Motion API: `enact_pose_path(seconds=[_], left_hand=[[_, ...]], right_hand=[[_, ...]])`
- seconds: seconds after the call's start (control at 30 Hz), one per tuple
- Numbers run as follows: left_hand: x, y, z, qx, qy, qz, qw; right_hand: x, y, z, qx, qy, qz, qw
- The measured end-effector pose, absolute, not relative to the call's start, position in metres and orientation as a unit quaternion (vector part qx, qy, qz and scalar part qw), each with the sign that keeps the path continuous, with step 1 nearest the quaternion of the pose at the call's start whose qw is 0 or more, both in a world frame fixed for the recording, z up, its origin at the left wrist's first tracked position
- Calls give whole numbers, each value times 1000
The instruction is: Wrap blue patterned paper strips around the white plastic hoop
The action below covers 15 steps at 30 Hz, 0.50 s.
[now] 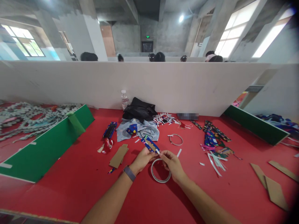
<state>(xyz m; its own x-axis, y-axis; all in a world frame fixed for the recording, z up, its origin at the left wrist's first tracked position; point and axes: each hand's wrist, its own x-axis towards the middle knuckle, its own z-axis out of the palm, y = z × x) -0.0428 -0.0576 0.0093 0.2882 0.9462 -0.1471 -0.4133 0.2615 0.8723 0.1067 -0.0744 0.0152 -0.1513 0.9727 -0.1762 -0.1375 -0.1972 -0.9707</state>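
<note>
Over the red table [77, 174], left hand [143, 159] pinches a patterned strip [150, 145]; right hand [172, 163] grips a tape ring [159, 178].

Both arms come in from the bottom edge, bare forearms angled inward so the hands meet near the middle. Left hand [143, 159] has a dark band on the wrist; it's turned palm-ish inward, fingers curled, thumb and fingertips pinched together. Right hand [172, 162] sits just beside it, nearly touching, knuckles up, thumb and forefinger also pinched tight out toward the left hand. Right forearm runs in longer and flatter than the left. Wrists are both fairly straight.
</note>
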Motion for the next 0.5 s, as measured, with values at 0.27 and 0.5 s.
enact_pose_path(seconds=[0.27,0.5], left_hand=[[-43,-58,4,405,409,463,674],[-43,-59,4,420,417,454,666]], right_hand=[[105,-76,17,-486,-446,605,446],[103,-76,14,-503,-457,583,445]])
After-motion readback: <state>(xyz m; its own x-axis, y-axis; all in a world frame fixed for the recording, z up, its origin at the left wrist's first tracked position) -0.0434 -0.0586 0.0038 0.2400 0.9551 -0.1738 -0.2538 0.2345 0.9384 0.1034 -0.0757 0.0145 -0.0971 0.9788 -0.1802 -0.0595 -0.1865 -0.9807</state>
